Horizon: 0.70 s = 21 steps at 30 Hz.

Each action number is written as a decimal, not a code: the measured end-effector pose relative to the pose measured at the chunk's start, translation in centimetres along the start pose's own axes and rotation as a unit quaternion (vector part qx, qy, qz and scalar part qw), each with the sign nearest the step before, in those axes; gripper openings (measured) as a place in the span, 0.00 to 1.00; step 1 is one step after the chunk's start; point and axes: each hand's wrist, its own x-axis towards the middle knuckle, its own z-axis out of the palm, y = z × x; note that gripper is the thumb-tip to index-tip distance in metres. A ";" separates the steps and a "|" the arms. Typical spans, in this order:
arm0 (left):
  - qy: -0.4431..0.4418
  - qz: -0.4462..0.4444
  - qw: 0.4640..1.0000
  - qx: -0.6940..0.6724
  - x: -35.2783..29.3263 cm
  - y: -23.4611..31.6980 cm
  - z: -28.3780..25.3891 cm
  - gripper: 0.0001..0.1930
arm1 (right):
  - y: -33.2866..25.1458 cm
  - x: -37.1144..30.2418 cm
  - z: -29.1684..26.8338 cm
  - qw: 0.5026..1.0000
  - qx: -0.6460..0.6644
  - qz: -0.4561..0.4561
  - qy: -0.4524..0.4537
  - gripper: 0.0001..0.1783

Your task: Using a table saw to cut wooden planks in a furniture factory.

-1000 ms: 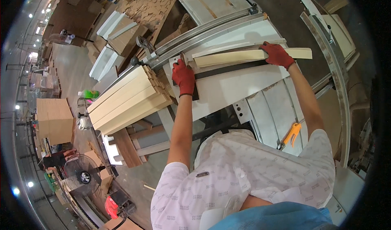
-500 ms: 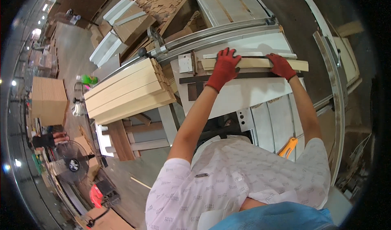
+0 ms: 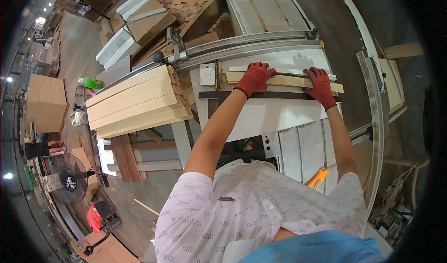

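On the white saw desk (image 3: 279, 114), the pale wooden strip (image 3: 284, 80) is being pressed flat against the fence rail (image 3: 251, 46). Both the left hand (image 3: 253, 78) and right hand (image 3: 320, 84) are being spread, fingers flattened, not gripping; even downward pressure is being advised.

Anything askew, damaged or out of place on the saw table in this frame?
Nothing stands out. The long pale wooden strip lies flat on the white saw table, with the red-gloved left hand and red-gloved right hand pressing on it. The stacked pale wooden boards sit neatly.
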 end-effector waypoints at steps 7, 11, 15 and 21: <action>-0.012 -0.004 1.000 0.012 0.0 0.0 -0.2 0.35 | 1.4 -0.8 2.4 0.999 -0.007 0.029 0.023 0.42; 0.022 0.028 0.999 -0.001 -0.9 -0.9 -0.2 0.32 | 5.7 -2.9 3.5 0.974 0.019 0.205 0.096 0.37; 0.054 0.041 0.997 -0.021 -2.8 -2.9 -0.1 0.29 | 10.3 -3.6 4.9 0.899 -0.102 0.417 0.086 0.45; 0.089 0.067 0.991 -0.078 -1.0 -1.3 1.2 0.26 | 25.4 -11.2 10.0 0.880 0.147 0.436 0.118 0.35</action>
